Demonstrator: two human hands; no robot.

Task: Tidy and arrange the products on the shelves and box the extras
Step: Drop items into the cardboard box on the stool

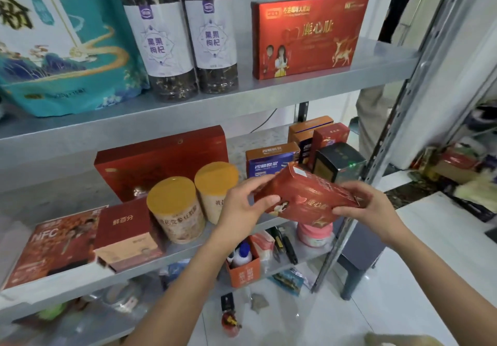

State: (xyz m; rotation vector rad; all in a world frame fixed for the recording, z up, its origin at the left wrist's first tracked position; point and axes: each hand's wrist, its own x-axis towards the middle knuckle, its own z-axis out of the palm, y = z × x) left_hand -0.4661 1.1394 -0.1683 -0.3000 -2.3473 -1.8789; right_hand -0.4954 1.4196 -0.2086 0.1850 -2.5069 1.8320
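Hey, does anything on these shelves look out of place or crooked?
Yes. On the middle shelf's left end, the NFC box lies face up and skewed, not standing like its neighbours, and the maroon box beside it sits at the very front edge.

Grips tilted red carton (309, 198) at both ends: left hand (242, 208) at left end, right hand (369, 206) at right. Holds it in front of middle shelf (185, 251), near two yellow-lidded canisters (173, 211).

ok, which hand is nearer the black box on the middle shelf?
Right. The right hand grips one end of the red box, just below the black box. The left hand grips the other end, further off to the black box's left.
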